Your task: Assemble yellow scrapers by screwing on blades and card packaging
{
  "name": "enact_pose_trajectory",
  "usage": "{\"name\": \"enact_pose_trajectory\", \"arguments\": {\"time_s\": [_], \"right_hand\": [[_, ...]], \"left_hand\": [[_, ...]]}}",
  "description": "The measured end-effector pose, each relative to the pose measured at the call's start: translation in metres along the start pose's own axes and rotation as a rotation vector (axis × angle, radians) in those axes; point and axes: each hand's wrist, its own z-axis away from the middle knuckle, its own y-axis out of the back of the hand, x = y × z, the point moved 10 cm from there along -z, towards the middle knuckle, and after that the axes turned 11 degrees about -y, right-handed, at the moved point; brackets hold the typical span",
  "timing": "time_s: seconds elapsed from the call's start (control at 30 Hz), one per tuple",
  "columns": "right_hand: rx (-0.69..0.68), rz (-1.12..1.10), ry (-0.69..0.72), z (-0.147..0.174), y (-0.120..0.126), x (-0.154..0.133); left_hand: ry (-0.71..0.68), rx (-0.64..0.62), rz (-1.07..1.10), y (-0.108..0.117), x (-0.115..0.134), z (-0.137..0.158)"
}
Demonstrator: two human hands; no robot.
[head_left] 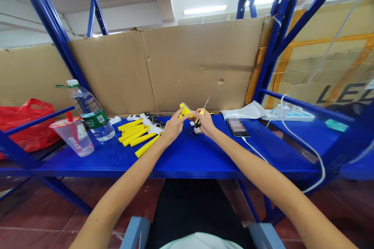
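Observation:
My left hand [173, 125] is closed on a small yellow plastic piece [185, 110], held above the middle of the blue shelf. In my right hand [207, 122] is a screwdriver [206, 103] with a yellow and black handle, its metal shaft pointing up and away. The fingertips of my right hand are also close to the yellow piece; whether they touch it I cannot tell. Left of my left hand, several yellow tubes [134, 133] lie side by side, with black-and-white pieces [153, 121] at their far ends. Some small black and white items beneath my right hand are partly hidden.
A water bottle [92, 113] and a plastic cup [73, 136] stand at the left, near a red bag [29, 124]. To the right lie a phone [239, 127] with a white cable, a white plastic bag [245, 110] and a power strip [295, 114]. Cardboard [187, 62] closes off the back.

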Motion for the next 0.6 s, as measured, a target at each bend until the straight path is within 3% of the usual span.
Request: {"name": "enact_pose_trajectory", "arguments": {"time_s": [0.17,0.33,0.47,0.6], "right_hand": [[-0.05,0.068,0.05,0.001,-0.006,-0.009],[-0.085,0.568,0.176,0.003,-0.007,-0.026],[-0.215,1.09,0.031,0.001,-0.006,-0.001],[-0.318,1.308,-0.082,0.007,-0.005,0.02]], "left_hand": [[0.072,0.207,0.198,0.021,-0.01,0.0],[0.357,0.535,0.722,0.046,-0.057,0.012],[0.578,0.649,1.351,0.04,-0.081,0.018],[0.562,0.644,1.738,0.046,-0.069,0.014]]}}
